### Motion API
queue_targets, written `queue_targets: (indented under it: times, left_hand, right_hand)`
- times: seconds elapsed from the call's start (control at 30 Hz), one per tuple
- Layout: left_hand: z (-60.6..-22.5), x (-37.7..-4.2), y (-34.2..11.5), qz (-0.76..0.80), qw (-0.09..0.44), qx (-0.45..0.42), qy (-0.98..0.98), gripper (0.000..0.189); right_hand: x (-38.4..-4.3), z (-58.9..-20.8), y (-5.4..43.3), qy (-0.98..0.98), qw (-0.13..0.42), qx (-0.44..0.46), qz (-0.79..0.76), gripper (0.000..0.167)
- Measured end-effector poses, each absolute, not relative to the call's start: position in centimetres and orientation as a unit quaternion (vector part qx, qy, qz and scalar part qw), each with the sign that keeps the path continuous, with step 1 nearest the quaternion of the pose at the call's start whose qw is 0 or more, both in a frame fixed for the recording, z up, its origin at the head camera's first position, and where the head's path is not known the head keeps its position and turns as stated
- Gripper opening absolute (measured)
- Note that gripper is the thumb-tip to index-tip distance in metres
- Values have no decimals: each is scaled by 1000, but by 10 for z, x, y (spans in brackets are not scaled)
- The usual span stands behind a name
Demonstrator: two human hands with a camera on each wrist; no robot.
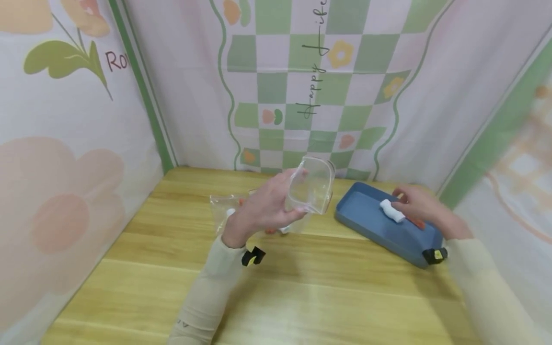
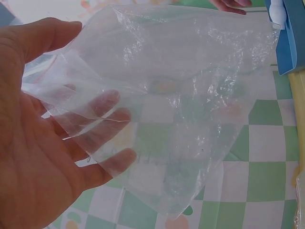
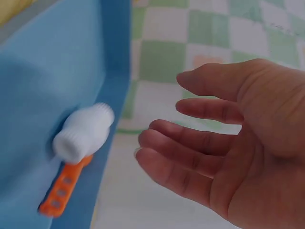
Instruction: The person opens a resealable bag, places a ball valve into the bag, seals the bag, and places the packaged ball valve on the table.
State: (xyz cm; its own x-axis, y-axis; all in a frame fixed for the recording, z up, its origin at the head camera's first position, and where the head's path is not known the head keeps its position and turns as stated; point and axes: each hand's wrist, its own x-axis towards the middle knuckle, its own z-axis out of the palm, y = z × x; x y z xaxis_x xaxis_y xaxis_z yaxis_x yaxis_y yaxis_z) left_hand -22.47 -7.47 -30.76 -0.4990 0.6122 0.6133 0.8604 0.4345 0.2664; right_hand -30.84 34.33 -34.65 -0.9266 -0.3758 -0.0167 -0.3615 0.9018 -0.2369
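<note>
My left hand (image 1: pixel 269 203) holds up a clear plastic bag (image 1: pixel 312 187) over the table, its thumb and fingers spread at the bag's mouth. In the left wrist view the fingers show through the thin plastic, and the bag (image 2: pixel 190 95) hangs out from the palm with nothing visible inside. A small toy hammer (image 1: pixel 392 211), with a white head and an orange handle (image 3: pixel 62 188), lies in the blue tray (image 1: pixel 366 230). Close over it is my right hand (image 1: pixel 420 206), fingers loosely bent and apart, nothing between them.
Behind and below the left hand, another clear bag (image 1: pixel 220 211) with white and orange pieces lies on the wooden table (image 1: pixel 276 287). A patterned curtain (image 1: pixel 194 96) hangs along the back edge, with more fabric on both sides.
</note>
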Motion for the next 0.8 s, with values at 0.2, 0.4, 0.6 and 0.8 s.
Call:
queue_targets:
  times: [0.2, 0.4, 0.6, 0.8]
  left_hand:
    - [-307, -222, -80, -283, 222, -438, -824, 69]
    - [-306, -223, -77, -275, 226, -447, -821, 69]
    - [-306, -224, -74, -276, 219, -442, -825, 69]
    - [-307, -224, -72, -279, 210, -436, -830, 68]
  right_hand:
    - [-327, -359, 353, 976, 83, -194, -59, 35]
    - [-333, -365, 366, 975, 122, -178, -57, 21]
    - [-341, -374, 378, 977, 123, -165, -54, 20]
    - [-348, -382, 388, 977, 159, -132, -53, 21]
